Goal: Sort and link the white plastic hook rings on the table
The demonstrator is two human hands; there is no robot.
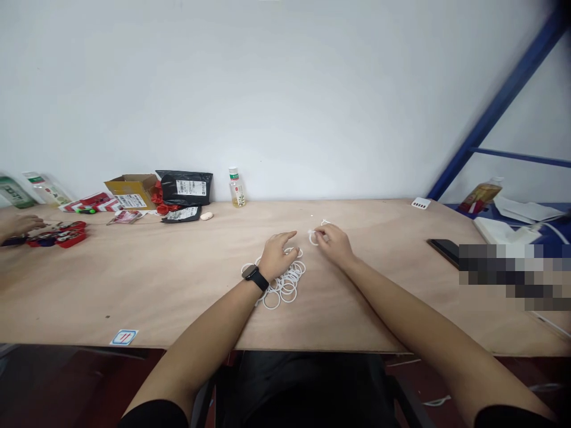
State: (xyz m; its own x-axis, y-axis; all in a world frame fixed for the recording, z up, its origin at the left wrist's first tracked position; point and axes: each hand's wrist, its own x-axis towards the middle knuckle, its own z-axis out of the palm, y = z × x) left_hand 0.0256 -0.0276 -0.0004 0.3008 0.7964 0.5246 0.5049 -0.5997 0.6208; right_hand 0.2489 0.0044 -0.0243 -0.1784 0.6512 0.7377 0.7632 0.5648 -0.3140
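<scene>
My right hand (335, 245) is closed, its fingertips pinching a small white ring (313, 239) just above the table. To the left, my left hand (277, 257), with a black watch at the wrist, hovers over a pile of white rings (289, 290). Its thumb and forefinger are spread apart with nothing between them. The hand and wrist cover part of the pile. Just beyond my right hand lies another small white piece (326, 222), partly hidden by that hand.
Along the wall stand a bottle (238, 189), black parcels (186, 188) and a cardboard box (134, 191). Another person's hand (21, 224) is beside red trays (71, 235) at far left. A phone (445, 251) lies to the right, near a blue metal frame (495, 107). A numbered card (124, 337) marks the front edge.
</scene>
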